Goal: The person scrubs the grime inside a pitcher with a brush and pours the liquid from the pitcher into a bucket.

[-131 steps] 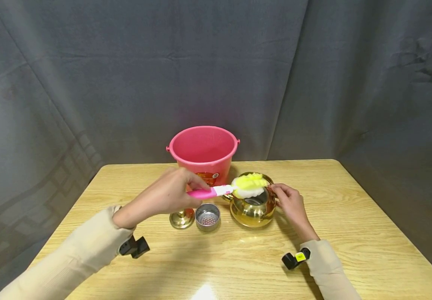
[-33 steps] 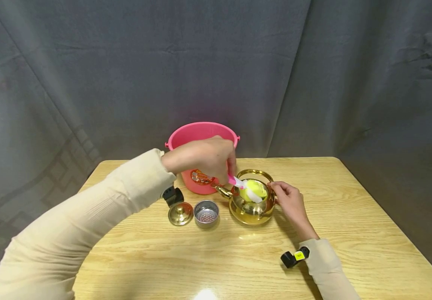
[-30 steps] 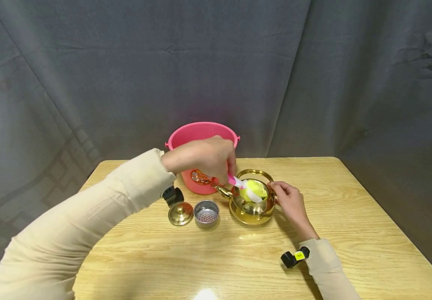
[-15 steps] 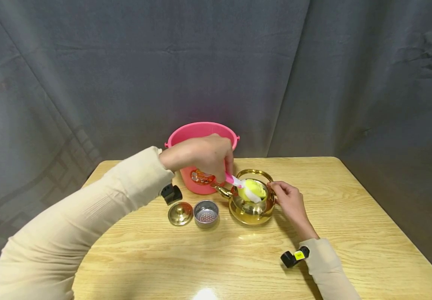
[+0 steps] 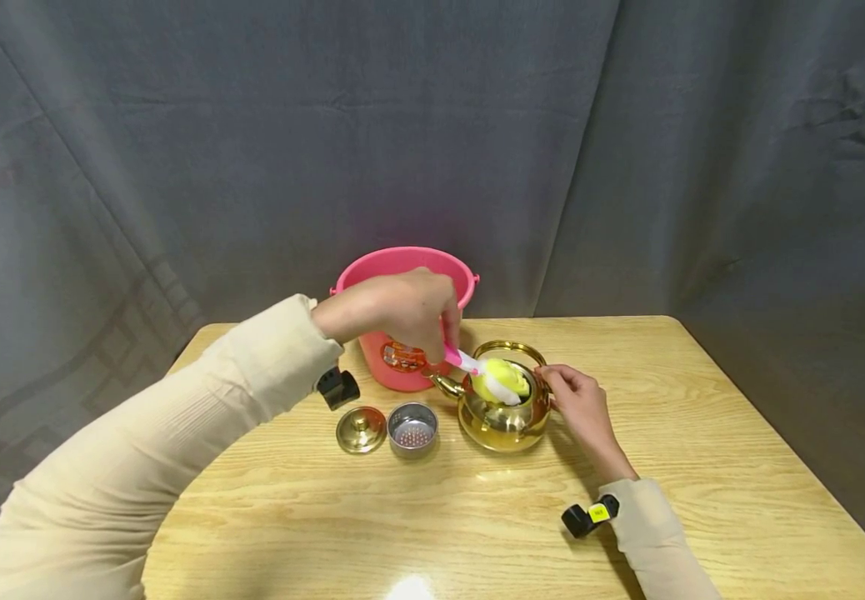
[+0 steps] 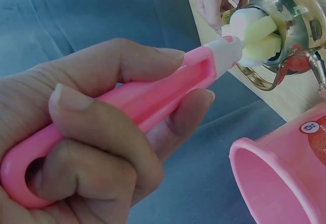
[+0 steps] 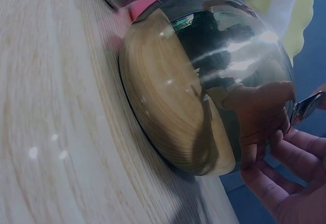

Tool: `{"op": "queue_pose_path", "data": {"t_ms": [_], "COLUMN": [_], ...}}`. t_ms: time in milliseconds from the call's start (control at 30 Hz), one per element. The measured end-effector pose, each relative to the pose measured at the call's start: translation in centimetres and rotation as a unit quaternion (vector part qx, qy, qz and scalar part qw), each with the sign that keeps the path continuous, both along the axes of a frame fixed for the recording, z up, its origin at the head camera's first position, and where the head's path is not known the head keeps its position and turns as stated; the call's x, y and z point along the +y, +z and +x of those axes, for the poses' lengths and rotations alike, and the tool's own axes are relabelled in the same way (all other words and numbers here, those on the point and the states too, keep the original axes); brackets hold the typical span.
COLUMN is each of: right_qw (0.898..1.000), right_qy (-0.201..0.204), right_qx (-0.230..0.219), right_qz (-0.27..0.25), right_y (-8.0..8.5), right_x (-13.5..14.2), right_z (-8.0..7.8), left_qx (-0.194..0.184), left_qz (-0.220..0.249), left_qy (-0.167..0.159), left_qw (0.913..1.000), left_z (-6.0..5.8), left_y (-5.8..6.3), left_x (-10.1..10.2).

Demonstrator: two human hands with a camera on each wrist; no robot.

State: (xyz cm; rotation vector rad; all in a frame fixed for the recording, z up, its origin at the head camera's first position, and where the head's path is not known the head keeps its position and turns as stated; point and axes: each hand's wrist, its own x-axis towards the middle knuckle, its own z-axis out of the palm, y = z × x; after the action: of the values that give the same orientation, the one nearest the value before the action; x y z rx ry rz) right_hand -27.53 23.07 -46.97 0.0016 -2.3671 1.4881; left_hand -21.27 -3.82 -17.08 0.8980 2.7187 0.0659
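Note:
My left hand [image 5: 419,312] grips the pink handle of a sponge bottle brush [image 6: 158,89], fingers curled round it and one fingertip in the hole at its end. The brush's yellow and white sponge head [image 5: 503,382] sits partly inside the mouth of a gold teapot [image 5: 503,432], its lower end hidden there. At the pot's right side, my right hand [image 5: 581,408] pinches the base of the raised hoop handle [image 5: 509,344] between thumb and fingers. The teapot stands upright on the table, its spout pointing left.
A pink bucket [image 5: 402,379] stands behind, partly covered by my left forearm. Left of the teapot lie a gold lid [image 5: 360,429] and a steel strainer cup [image 5: 413,435] with a perforated base. A grey curtain [image 5: 432,125] hangs behind the wooden table [image 5: 402,525].
Earlier my left hand held the brush level over the teapot; now its head is in the mouth. During the last second the hand and brush have shifted slightly left. My right hand has stayed put.

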Motion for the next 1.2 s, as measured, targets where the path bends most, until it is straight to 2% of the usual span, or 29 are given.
{"op": "queue_pose_path", "data": {"t_ms": [500,733,1200], "right_qw": [1.0,1.0,1.0], "right_qy": [0.003,-0.001,0.003], "right_qx": [0.008,0.004,0.007], "right_qz": [-0.009,-0.006,-0.012], "right_y": [-0.1,-0.2,0.0], "right_x": [-0.1,0.0,-0.2], "right_z": [-0.2,-0.3,-0.1], "left_qx": [0.001,-0.014,-0.007], "left_qz": [0.013,0.024,0.031], "left_qy": [0.007,0.015,0.003], "left_qw": [0.9999,0.9995,0.9995], "left_z": [-0.5,-0.8,-1.0], "left_y": [-0.2,-0.4,-0.4], "left_x": [-0.4,-0.3,-0.4]}}
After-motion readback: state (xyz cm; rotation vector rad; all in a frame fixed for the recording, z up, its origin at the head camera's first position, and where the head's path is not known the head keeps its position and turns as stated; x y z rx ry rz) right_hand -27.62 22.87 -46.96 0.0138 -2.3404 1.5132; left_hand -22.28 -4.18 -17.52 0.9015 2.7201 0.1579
